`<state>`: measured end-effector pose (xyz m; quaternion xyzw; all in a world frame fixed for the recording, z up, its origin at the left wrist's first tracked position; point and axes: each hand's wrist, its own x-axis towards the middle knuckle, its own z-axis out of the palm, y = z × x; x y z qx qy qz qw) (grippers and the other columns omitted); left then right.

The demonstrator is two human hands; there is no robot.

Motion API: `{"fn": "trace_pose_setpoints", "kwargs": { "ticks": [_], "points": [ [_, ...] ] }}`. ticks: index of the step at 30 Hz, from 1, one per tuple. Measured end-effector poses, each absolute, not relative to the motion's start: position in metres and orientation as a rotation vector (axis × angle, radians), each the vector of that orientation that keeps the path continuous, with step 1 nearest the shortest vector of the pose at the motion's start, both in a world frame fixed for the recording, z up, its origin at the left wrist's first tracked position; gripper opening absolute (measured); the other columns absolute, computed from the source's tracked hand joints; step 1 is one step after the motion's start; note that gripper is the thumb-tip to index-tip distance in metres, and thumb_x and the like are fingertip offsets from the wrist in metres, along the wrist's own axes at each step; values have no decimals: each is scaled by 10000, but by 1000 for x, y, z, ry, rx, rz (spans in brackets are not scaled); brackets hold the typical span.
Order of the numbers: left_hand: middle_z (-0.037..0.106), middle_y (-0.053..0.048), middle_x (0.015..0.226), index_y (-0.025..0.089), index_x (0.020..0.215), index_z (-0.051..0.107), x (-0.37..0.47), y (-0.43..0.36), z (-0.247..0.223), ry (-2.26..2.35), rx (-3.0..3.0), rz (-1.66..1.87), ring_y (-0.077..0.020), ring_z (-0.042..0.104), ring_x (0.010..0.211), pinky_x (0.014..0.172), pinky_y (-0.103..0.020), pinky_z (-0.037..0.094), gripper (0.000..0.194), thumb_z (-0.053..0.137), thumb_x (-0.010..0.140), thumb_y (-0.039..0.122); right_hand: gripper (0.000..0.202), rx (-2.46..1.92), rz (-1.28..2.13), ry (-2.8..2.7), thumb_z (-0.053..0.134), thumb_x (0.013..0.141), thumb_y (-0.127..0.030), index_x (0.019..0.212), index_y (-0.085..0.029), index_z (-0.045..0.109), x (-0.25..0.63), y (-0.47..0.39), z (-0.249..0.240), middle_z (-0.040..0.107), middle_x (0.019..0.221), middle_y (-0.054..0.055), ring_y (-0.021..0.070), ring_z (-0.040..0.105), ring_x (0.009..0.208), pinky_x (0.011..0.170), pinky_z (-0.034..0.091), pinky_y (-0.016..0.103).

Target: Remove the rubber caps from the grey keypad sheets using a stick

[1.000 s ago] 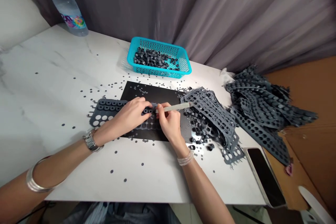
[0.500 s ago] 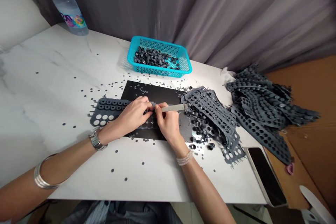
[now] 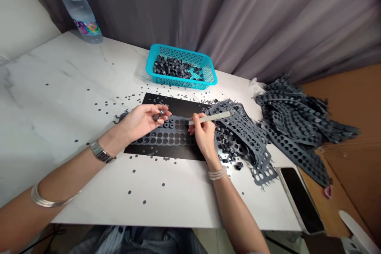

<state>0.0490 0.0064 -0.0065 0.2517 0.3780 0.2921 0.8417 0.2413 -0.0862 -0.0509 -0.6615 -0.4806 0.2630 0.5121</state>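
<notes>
Possibly, the parts (image 3: 162, 112) held loosely in the half-curled left hand (image 3: 138, 122) could slip onto the sheet (image 3: 170, 136), while the right hand (image 3: 204, 134) grips the stick (image 3: 218, 116).

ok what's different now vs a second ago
The left hand has lifted off the perforated sheet and turned palm up, small dark pieces in its fingers. The sheet has slid right, and the right hand has moved right too, still holding the pale stick. The blue basket, bottle and phone stayed put.
</notes>
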Motion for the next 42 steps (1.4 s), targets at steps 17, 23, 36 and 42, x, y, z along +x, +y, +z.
{"fn": "trace_pose_setpoints", "kwargs": {
  "ticks": [17,23,36,42],
  "points": [
    [681,-65,878,182,1029,684,62,-27,-14,1067,2450,371,-203,610,772,657,-306,402,255,504,868,263,305,-1639,537,-1415,451,943,-411,781,-200,599,214,-87,-43,611,603,-12,135,593,550,531,404,223],
    [681,-91,922,166,1006,652,66,-31,-21,1147,2543,285,-220,631,806,625,-303,393,254,426,903,220,277,-1638,486,-1494,436,955,-378,828,-203,608,212,-88,-45,631,658,-4,138,599,575,562,411,228],
    [567,-1,731,178,847,625,48,-3,-1,884,1224,638,-57,394,534,449,-196,242,110,654,768,249,319,-1678,482,-1341,428,953,-431,771,-211,571,212,-84,-48,568,571,-24,134,551,507,533,390,235],
    [678,-143,889,139,779,599,47,9,-9,674,487,550,-112,542,646,447,-168,358,101,582,688,177,330,-1608,545,-1173,440,945,-474,777,-215,558,220,-81,-45,575,580,-33,121,549,508,534,412,222]
  ]
}}
